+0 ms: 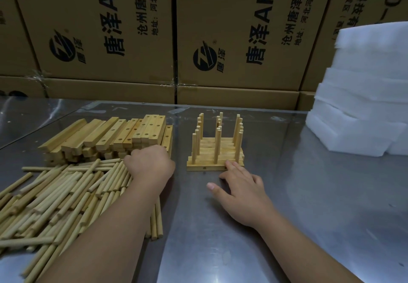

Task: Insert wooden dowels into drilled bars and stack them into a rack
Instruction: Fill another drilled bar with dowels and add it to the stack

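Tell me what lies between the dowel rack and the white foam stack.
Nothing: in the head view, only bare steel table separates the rack from the foam stack.

Both arms are bare and reach from the near edge toward the far side. The left forearm runs from the near left up toward the middle with the wrist straight. The left hand (152,164) shows its back, knuckles up, fingers bent away and down out of sight, so whether they hold anything cannot be told. The right forearm comes in from the near right corner. The right hand (242,191) lies palm down on or just over the counter (309,194), fingers straight and spread, thumb out to the left, forefinger reaching farthest. The two hands are apart.
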